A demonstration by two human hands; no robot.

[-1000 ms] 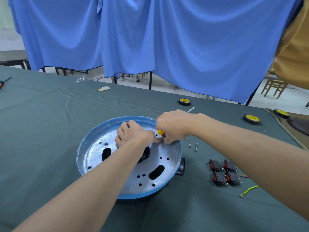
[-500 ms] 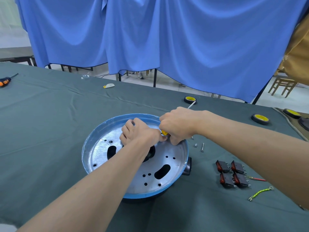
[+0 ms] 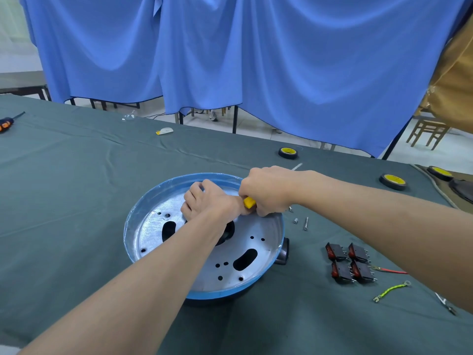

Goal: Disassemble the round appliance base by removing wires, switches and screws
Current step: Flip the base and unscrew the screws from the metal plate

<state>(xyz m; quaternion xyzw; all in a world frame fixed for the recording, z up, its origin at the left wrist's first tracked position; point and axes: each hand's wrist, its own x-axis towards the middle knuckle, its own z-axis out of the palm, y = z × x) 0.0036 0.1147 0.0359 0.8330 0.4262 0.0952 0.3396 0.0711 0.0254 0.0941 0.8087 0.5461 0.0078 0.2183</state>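
Observation:
The round appliance base [image 3: 266, 257] has a blue rim and a silver plate with holes and slots, and sits on the green cloth. My left hand [image 3: 207, 201] lies inside it near the far rim with its fingers curled on the plate; what they hold is hidden. Touching it, my right hand [image 3: 268, 190] grips a yellow-handled tool [image 3: 249, 202]. A thin metal shaft [image 3: 297, 166] pokes out beyond that hand. Right of the base lie loose screws [image 3: 305, 223], several black and red switches [image 3: 349, 262], a red wire [image 3: 389, 271] and a green-yellow wire [image 3: 391, 290].
Three black-and-yellow tape rolls [image 3: 288, 152] [image 3: 393, 181] [image 3: 439, 172] lie along the table's far right. An orange-handled screwdriver [image 3: 5, 124] rests at the far left edge. A metal tool tip [image 3: 445, 303] shows under my right forearm. Blue curtains hang behind the table.
Both hands stay at the same spot on the base's far side. Only the view shifts slightly.

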